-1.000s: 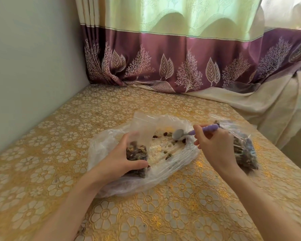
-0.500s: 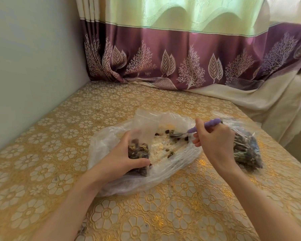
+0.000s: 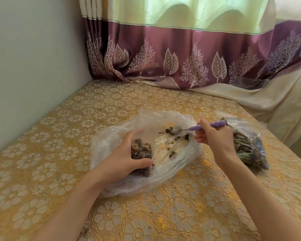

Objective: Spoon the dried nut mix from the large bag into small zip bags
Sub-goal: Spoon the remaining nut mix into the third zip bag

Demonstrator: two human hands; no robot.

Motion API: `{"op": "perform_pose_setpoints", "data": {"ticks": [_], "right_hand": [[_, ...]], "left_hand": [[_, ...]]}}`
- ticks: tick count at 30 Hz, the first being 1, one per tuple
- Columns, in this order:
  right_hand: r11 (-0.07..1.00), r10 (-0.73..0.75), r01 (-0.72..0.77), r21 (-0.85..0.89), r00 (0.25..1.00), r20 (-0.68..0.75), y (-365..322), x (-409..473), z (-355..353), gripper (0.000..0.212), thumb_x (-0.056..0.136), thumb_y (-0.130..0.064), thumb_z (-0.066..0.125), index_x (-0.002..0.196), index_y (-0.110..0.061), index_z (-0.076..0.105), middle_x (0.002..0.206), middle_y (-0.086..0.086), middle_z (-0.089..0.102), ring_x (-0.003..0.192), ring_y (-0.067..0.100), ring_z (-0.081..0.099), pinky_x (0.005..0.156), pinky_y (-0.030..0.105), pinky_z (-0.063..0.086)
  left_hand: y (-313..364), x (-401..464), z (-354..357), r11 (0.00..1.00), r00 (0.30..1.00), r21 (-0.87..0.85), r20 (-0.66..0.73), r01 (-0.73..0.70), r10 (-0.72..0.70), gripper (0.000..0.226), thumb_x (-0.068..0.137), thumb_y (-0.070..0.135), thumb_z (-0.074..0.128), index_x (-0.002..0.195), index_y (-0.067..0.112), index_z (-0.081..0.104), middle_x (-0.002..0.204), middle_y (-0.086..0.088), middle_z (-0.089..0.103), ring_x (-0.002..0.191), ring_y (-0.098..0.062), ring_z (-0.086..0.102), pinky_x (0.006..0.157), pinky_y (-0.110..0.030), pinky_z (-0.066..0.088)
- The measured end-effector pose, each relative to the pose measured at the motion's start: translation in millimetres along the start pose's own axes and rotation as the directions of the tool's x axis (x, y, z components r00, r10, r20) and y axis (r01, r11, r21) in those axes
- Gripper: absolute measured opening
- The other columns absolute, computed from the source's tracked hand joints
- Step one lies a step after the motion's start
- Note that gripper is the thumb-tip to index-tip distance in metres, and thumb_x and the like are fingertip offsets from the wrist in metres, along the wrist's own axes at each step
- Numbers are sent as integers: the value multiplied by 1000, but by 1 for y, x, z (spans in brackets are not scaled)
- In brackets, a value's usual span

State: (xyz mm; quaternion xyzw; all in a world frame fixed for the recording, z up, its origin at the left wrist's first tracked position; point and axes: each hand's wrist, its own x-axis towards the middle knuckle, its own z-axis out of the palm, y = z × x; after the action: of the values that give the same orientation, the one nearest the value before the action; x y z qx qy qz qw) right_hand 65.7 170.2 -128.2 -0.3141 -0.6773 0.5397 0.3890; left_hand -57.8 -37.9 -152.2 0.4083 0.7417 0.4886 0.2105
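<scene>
My left hand point(image 3: 123, 160) grips a small zip bag point(image 3: 142, 136) partly filled with dark nut mix, thumb and fingers curled round its lower half, holding it upright inside the mouth of the large bag point(image 3: 186, 153), which lies open at the centre of the frame on the gold flower-patterned worktop point(image 3: 59, 153). My right hand point(image 3: 215, 138) pinches the purple handle of a spoon point(image 3: 195, 128), its metal bowl resting among the few nuts left in the large bag. At the right of the frame, just behind my right hand, lies a filled bag point(image 3: 250, 146) of mix. A purple curtain point(image 3: 181, 54) hangs across the top.
</scene>
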Motion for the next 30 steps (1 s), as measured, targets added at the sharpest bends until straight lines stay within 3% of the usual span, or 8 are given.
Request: {"op": "perform_pose_setpoints", "data": {"ticks": [3,6,15,18,23,30], "right_hand": [[988,80,-87,127,995,57,-3,1,-5,27,92,-14,56,70,-6,70,75,14,73,63,20,61,54,21,52],[980,89,-108,165,989,120,-6,2,-3,21,92,-12,56,79,-1,68,74,9,74,58,15,62,48,17,50],[975,66,-119,186,960,271,-9,-13,23,28,92,-12,58,67,-6,72,86,29,69,60,21,63,52,21,52],[951,110,-188,246,948,299,-6,-17,30,24,93,-12,57,78,2,69,83,23,72,60,21,64,52,22,53],[871,200,-324,369,921,335,-4,-18,29,23,95,-16,54,91,5,64,79,14,73,61,17,68,56,22,56],[870,118,-232,435,955,272,-15,-18,14,22,95,-19,54,86,-1,65,71,7,73,59,13,65,57,19,55]], "left_hand": [[0,0,0,1000,1000,1,0,2,-2,76,73,30,77,124,49,23,111,25,43,99,6,50,75,-8,38],[0,0,0,1000,1000,2,1,5,-5,76,73,30,77,124,48,24,113,23,45,100,4,51,76,-8,38],[2,-1,0,1000,1000,3,-1,25,-25,74,73,31,76,125,47,25,113,20,47,95,3,54,64,-3,41],[2,-1,0,1000,1000,10,-9,26,-25,74,73,30,76,128,42,28,115,16,50,93,2,55,63,-2,41],[4,-2,0,1000,1000,22,-14,20,-20,79,72,32,76,133,40,27,113,25,46,93,8,52,65,-2,39],[4,-2,1,1000,1000,-8,-16,14,-14,78,70,32,77,130,43,29,112,24,46,89,12,54,62,2,39]]}}
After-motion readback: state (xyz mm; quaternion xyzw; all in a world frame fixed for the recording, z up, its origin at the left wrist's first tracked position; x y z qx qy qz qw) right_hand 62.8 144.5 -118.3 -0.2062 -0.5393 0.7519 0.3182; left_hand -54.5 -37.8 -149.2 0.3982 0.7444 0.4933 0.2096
